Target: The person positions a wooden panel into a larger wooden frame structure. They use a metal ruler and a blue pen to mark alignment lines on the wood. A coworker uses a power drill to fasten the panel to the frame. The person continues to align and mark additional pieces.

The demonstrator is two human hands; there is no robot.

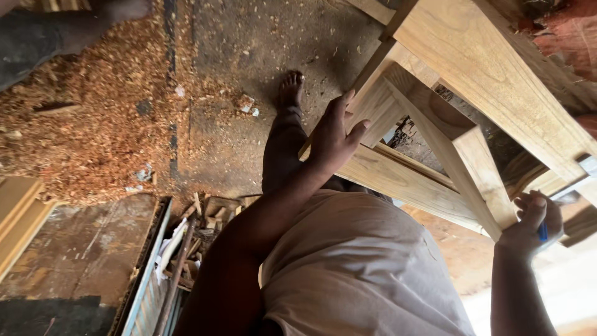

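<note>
Two bare hands are busy on a pale wooden frame [460,93] of planed boards joined at angles, which fills the upper right of the view. Her or his left hand [333,134] rests flat and open against the end of one of the frame's lower rails, fingers spread, palm on the wood, gripping nothing. The right hand [528,224] is below the frame's slanted brace, curled closed around a slim blue tool [543,231], only a sliver of which shows between the fingers; I cannot tell what kind of tool it is. Just past that hand a grey metal piece [575,180] lies against the frame's long upper board. Beneath the frame the person's bare foot [290,87] stands on the dusty floor, and well off to the frame's left a broad drift of wood shavings [87,118] covers the ground. Below the shavings, offcuts and scraps [199,224] are heaped beside a worn board.
</note>
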